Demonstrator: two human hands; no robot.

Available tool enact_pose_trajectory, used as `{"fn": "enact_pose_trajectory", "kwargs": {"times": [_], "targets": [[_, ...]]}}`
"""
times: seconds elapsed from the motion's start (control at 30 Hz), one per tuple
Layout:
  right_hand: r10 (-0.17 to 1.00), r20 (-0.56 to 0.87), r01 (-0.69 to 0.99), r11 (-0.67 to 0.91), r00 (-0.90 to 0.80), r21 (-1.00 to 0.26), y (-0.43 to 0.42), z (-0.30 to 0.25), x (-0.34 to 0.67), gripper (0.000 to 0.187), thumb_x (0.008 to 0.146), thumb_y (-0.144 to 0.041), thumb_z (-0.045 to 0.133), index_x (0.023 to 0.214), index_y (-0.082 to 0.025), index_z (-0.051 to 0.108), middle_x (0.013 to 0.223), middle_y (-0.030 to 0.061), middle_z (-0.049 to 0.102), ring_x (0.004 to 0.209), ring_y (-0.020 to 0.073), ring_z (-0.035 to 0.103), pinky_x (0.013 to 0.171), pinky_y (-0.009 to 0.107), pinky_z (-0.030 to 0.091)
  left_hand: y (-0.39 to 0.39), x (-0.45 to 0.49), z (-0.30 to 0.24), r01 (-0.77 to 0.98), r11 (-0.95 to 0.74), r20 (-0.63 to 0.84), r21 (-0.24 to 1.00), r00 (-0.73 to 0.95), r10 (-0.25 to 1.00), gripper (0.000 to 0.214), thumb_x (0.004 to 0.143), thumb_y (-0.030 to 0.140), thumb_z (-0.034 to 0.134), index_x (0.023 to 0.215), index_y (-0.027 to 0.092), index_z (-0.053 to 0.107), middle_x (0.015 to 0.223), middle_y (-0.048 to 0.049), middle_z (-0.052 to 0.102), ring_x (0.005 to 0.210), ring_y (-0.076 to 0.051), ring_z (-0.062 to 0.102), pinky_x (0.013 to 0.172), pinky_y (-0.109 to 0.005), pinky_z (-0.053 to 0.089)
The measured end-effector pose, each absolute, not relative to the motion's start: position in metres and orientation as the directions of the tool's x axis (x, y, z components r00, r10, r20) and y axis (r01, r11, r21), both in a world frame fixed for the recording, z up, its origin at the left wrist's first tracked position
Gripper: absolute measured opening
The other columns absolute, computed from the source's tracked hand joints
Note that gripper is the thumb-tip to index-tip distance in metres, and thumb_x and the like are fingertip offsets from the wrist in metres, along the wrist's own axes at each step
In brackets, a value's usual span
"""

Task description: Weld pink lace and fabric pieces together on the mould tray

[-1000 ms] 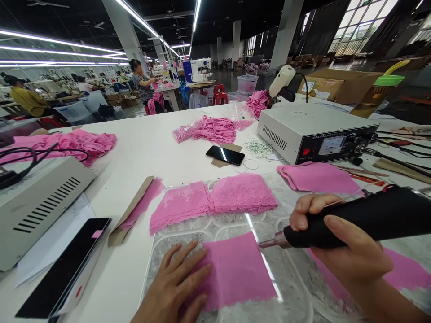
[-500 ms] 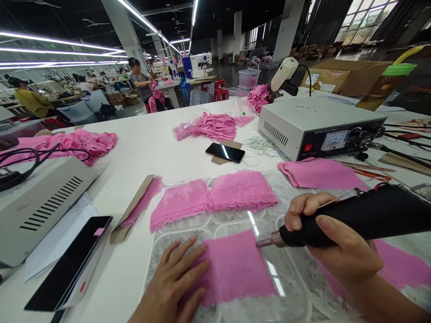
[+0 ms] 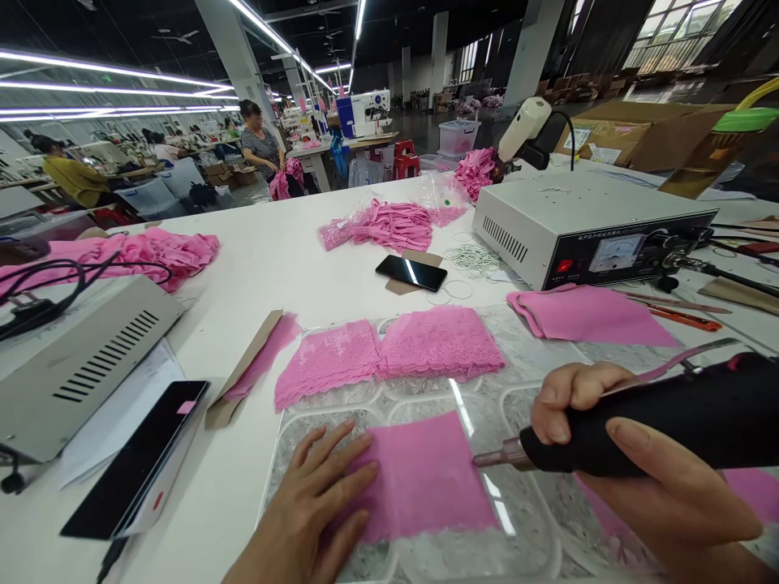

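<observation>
Two hands: both low and near.
Left hand (image 3: 316, 507): fingers spread flat, pinning the cloth's left edge.
Cloth (image 3: 426, 478): near centre on the tabletop (image 3: 286, 259); probably light, limp, slippery; best pressed flat.
Right hand (image 3: 639, 470): fingers wrapped round the tool (image 3: 639, 422), tip at the cloth's right edge.

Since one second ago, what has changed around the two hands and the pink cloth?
Little changed. The right hand kept its grip on the black handheld tool, whose metal tip stayed at the right edge of the pink fabric piece, shifting only slightly. The left hand stayed flat on that piece. The two lace pieces did not move.
</observation>
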State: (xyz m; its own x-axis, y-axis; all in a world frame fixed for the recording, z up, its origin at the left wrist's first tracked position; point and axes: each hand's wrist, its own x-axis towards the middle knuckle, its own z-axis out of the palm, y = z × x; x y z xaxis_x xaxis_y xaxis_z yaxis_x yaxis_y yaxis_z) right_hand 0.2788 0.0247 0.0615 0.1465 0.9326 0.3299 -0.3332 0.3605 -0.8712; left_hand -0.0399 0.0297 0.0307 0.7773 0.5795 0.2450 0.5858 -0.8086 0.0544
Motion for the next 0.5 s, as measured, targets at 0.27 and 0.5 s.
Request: {"fn": "enact_pose_trajectory", "kwargs": {"times": [0.27, 0.5], "targets": [[0.933, 0.338, -0.366, 0.361, 0.127, -0.858, 0.025, 0.062, 0.278, 0.015, 0.081, -0.036, 0.072, 0.080, -0.023, 0.065, 0.071, 0.0013, 0.058, 0.053, 0.0154, 0.056, 0.047, 0.032, 0.052, 0.029, -0.043, 0.029, 0.587, -0.809, 0.231, 0.006, 0.787, 0.572, 0.046, 0.089, 0.026, 0.057, 0.135, 0.023, 0.054, 0.144, -0.0062, 0.050, 0.138, -0.030, 0.039, 0.106, -0.049, 0.045], [0.915, 0.288, -0.341, 0.377, 0.282, -0.861, 0.022, 0.072, 0.312, 0.019, 0.069, -0.038, 0.076, 0.073, -0.023, 0.065, 0.067, 0.0020, 0.052, 0.050, 0.0160, 0.052, 0.045, 0.034, 0.049, 0.033, -0.047, 0.030, 0.596, -0.798, 0.238, 0.086, 0.766, 0.598, 0.045, 0.090, 0.023, 0.055, 0.135, 0.024, 0.053, 0.140, -0.0063, 0.054, 0.136, -0.028, 0.042, 0.107, -0.047, 0.045]]}}
